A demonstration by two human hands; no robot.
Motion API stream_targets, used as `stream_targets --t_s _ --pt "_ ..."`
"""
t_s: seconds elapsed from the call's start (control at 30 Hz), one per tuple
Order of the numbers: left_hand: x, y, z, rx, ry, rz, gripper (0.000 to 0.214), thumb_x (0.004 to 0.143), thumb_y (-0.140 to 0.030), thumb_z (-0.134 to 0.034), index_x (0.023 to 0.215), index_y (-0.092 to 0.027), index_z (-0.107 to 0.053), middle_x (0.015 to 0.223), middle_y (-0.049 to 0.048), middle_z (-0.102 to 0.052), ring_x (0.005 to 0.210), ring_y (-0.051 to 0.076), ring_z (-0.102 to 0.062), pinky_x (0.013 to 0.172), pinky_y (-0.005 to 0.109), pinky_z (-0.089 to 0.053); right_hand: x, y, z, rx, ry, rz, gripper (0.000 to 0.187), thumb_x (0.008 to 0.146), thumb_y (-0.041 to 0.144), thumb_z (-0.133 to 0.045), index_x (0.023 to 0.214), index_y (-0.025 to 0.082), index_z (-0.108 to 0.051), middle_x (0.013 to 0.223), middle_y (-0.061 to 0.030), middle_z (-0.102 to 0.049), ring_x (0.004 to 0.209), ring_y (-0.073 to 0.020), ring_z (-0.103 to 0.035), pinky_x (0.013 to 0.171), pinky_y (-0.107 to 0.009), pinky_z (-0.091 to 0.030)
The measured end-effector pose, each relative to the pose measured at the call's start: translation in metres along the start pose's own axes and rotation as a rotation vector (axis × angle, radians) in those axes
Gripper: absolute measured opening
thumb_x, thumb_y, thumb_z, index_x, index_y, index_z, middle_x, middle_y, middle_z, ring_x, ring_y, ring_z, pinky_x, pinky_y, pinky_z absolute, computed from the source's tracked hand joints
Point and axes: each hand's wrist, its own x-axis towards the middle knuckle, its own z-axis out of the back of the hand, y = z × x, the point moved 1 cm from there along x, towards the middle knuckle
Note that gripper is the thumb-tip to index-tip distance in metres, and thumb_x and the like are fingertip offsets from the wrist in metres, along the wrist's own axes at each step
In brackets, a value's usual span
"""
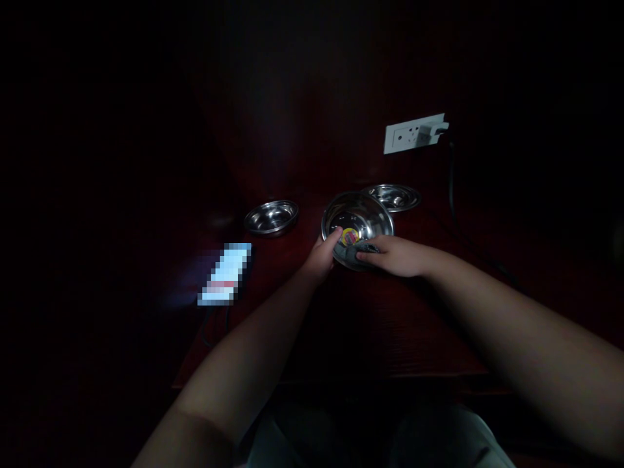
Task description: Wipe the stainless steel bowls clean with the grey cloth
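A shiny metal bowl (370, 218) with a round yellow and red sticker inside is tilted toward me above the dark red table. My left hand (322, 255) grips its left rim, thumb on the inside and the other fingers hidden behind it. In my right hand (390, 255) is a dark grey cloth (350, 255), pressed against the bowl's near inner wall just below the sticker. Behind the bowl, to the right, lies a shallow metal dish or lid (397, 197). Off to the left sits another shallow metal bowl (272, 218).
A lit phone (225, 274), its screen pixelated, lies at the table's left with a cable (227, 318) near it. A white wall socket (414, 134) holds a plug, and a dark cord (452, 188) hangs beside it. The table's front edge (341, 380) is close to my lap. Surroundings are very dark.
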Motion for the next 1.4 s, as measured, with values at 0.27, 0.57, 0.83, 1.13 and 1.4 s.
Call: stream_targets --t_s 0.27,0.57,0.83,1.13,1.4 --pt "0.003 0.003 0.002 -0.002 0.033 -0.006 0.044 0.077 -0.036 -0.062 0.115 -0.014 -0.057 0.113 0.0122 -0.065 0.107 0.025 -0.06 0.097 0.042 -0.043 0.003 -0.003 0.003 -0.12 -0.092 -0.051 0.029 0.085 0.033 -0.046 0.096 0.016 -0.068 0.095 -0.0087 -0.07 0.085 -0.0217 -0.062 0.082 -0.033 -0.045" --pt "-0.011 -0.003 0.001 0.125 0.198 -0.128 0.061 0.062 -0.024 -0.076 0.118 -0.021 -0.052 0.119 0.0096 -0.061 0.115 0.026 -0.054 0.1 0.041 -0.039 0.008 -0.012 0.004 -0.054 -0.16 -0.044 0.03 0.084 0.034 -0.045 0.087 0.015 -0.068 0.086 -0.0064 -0.07 0.079 -0.0192 -0.062 0.074 -0.028 -0.045" --pt "-0.007 -0.002 0.0 0.136 0.141 -0.094 0.056 0.064 -0.025 -0.075 0.116 -0.02 -0.053 0.119 0.0107 -0.061 0.115 0.027 -0.053 0.099 0.043 -0.04 0.009 -0.012 0.004 -0.041 -0.189 -0.055 0.031 0.083 0.035 -0.045 0.089 0.014 -0.067 0.086 -0.0076 -0.07 0.078 -0.0196 -0.063 0.074 -0.029 -0.046" --pt "-0.004 0.0 0.001 0.076 0.108 -0.068 0.054 0.069 -0.029 -0.071 0.119 -0.021 -0.051 0.119 0.0106 -0.061 0.11 0.026 -0.057 0.097 0.045 -0.042 0.009 -0.013 0.004 -0.399 -0.215 -0.185 0.031 0.082 0.03 -0.044 0.096 0.014 -0.066 0.091 -0.0141 -0.069 0.083 -0.0249 -0.063 0.073 -0.032 -0.045" --pt "0.0 0.002 0.005 0.086 0.132 -0.083 0.061 0.069 -0.036 -0.071 0.124 -0.024 -0.046 0.122 0.0095 -0.058 0.111 0.026 -0.056 0.096 0.043 -0.044 0.01 -0.014 0.002 -0.389 -0.186 -0.178 0.03 0.083 0.031 -0.045 0.095 0.015 -0.066 0.092 -0.012 -0.069 0.084 -0.0235 -0.064 0.074 -0.03 -0.046"
